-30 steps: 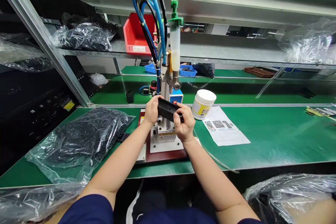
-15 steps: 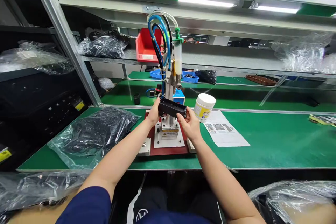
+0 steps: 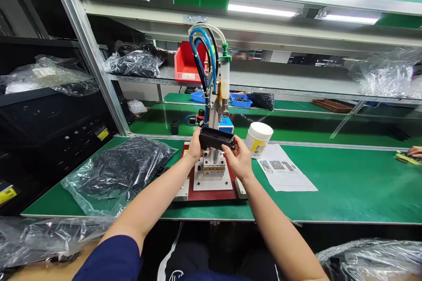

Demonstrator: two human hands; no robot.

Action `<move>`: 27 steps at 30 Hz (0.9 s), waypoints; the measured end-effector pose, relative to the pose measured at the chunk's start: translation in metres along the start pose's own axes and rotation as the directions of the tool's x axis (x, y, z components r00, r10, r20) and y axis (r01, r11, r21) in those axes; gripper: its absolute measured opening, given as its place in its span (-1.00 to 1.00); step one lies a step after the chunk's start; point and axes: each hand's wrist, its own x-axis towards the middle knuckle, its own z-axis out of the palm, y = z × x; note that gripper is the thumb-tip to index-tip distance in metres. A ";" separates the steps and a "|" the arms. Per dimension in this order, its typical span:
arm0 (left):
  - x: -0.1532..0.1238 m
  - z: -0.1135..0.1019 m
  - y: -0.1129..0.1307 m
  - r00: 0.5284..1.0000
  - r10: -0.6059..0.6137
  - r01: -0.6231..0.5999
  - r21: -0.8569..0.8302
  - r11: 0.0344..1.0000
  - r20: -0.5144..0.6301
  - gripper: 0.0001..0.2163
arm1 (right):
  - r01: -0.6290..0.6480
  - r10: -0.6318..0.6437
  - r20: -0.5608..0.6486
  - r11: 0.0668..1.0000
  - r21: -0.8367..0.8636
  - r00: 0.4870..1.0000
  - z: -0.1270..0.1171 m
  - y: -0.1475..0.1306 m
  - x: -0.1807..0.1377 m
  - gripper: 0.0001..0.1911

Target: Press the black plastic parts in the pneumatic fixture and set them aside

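Note:
Both hands hold a black rectangular plastic housing [image 3: 216, 138] with an open, hollow top, raised in front of a bench press. My left hand [image 3: 194, 145] closes on its left end, and my right hand [image 3: 239, 157] grips the right end with thumb and fingers. Behind the housing rises the press [image 3: 212, 169], its metal base fixed on a dark red plate [image 3: 211, 195]. A syringe [image 3: 225, 77] with a green cap and pale contents is mounted on the press, with blue and black hoses [image 3: 202, 35] looping above. The housing hides part of the press column.
A white tub [image 3: 260, 136] with a yellow label and a printed sheet [image 3: 285, 169] lie right of the press. Left is a clear bag of black parts [image 3: 121, 167]. A red bin [image 3: 187, 63] sits on the shelf. Another person's hand [image 3: 415, 151] shows at the far right.
The view has tilted slightly, so the bench sits a little lower. Both hands still hold the housing, turned slightly. Another person's hand has appeared at the right edge.

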 end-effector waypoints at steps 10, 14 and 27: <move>-0.021 -0.009 0.028 0.979 0.174 -0.182 0.079 0.980 0.108 -0.51 | 0.153 -0.152 0.047 0.988 -0.028 0.987 0.005 -0.029 0.000 -0.49; -0.065 -0.043 0.063 0.901 0.174 -0.300 0.281 0.911 0.399 -0.36 | 0.110 -0.134 0.157 0.982 0.156 0.978 0.005 -0.046 -0.012 -0.46; -0.124 -0.199 0.149 0.880 0.451 -0.044 0.921 0.388 -0.148 -0.54 | 0.180 -0.182 0.391 0.983 0.042 0.902 0.051 -0.031 -0.151 -0.76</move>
